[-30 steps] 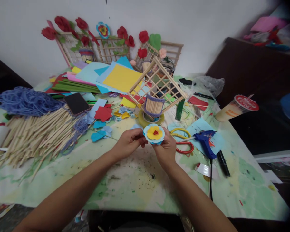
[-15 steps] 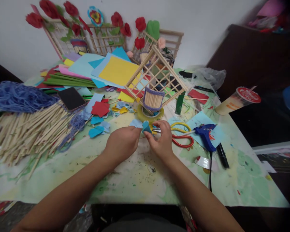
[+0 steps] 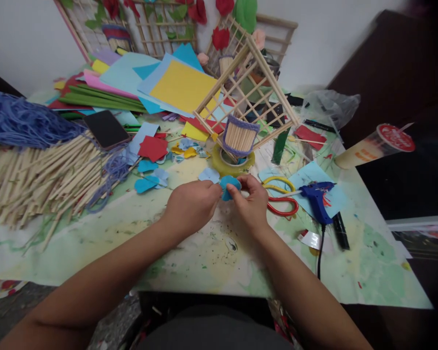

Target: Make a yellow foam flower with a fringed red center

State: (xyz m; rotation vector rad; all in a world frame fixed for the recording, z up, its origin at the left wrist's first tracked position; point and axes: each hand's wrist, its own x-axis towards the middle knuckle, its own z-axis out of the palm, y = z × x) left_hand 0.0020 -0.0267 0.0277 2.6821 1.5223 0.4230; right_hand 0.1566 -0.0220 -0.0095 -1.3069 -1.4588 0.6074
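A blue paper petal (image 3: 229,186) is pinched between my two hands above the front middle of the table. My left hand (image 3: 194,204) is closed at its left edge, the fingertips mostly hidden behind the knuckles. On its other side my right hand (image 3: 253,203) grips it with thumb and forefinger. A paler blue petal (image 3: 209,175) lies just beyond my left hand. Scissors with one yellow and one red handle (image 3: 282,206) rest to the right of my right hand. More blue petals (image 3: 146,183) lie to the left.
A stick lattice frame (image 3: 273,80) with a small stick basket (image 3: 241,135) leans on a tape roll (image 3: 226,164). To the right are a blue glue gun (image 3: 317,199) and a tilted drink cup (image 3: 374,146). Loose sticks (image 3: 51,180), blue yarn (image 3: 25,119) and a phone (image 3: 105,129) occupy the left.
The blue petal has turned from a curled, edge-on shape to a flatter face towards me. Both hands still hold it. The camera view has tipped downward slightly.
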